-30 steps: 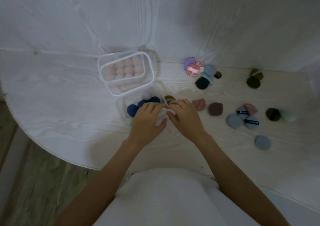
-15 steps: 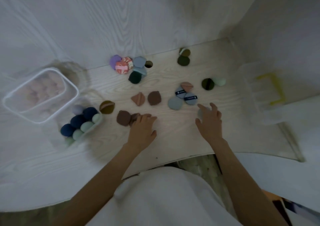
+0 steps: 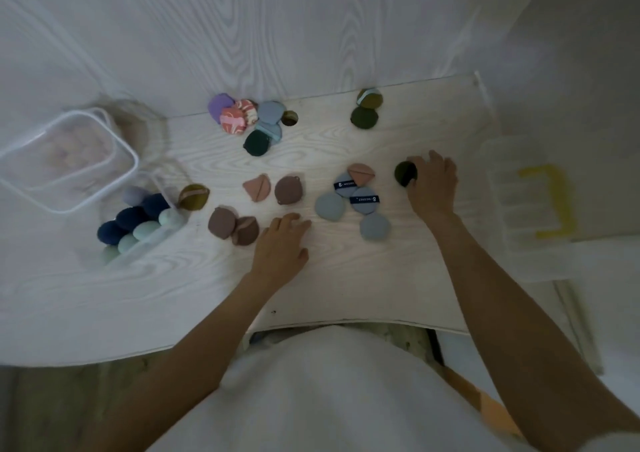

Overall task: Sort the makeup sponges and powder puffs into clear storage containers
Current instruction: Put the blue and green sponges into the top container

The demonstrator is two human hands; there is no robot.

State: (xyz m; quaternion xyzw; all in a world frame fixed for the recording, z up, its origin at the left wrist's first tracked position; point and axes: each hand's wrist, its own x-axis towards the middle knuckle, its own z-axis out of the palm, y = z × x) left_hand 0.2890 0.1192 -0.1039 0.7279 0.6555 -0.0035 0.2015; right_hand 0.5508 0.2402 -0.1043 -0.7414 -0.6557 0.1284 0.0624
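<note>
Powder puffs lie scattered on the pale wooden table (image 3: 346, 278). My right hand (image 3: 433, 188) reaches over a dark olive puff (image 3: 405, 174); its thumb touches the puff's edge and the fingers stretch past it. My left hand (image 3: 282, 244) rests flat on the table beside two brown puffs (image 3: 232, 226). Grey-blue puffs (image 3: 349, 202) with a pink one on top lie between my hands. At the left a low clear container (image 3: 162, 233) holds navy and mint sponges (image 3: 138, 221). A bigger clear tub (image 3: 130, 171) behind it holds pinkish sponges.
A clear box with a yellow handle (image 3: 543, 202) stands at the right edge. A colourful puff pile (image 3: 247, 121) and two green puffs (image 3: 365, 110) lie near the back wall. A pink puff (image 3: 256, 188), a brown one (image 3: 289, 190) and an olive one (image 3: 193, 198) lie mid-table.
The view has swung right. My hands left the sponge container; the right hand has moved forward to the dark olive puff, and the left has settled by the brown puffs.
</note>
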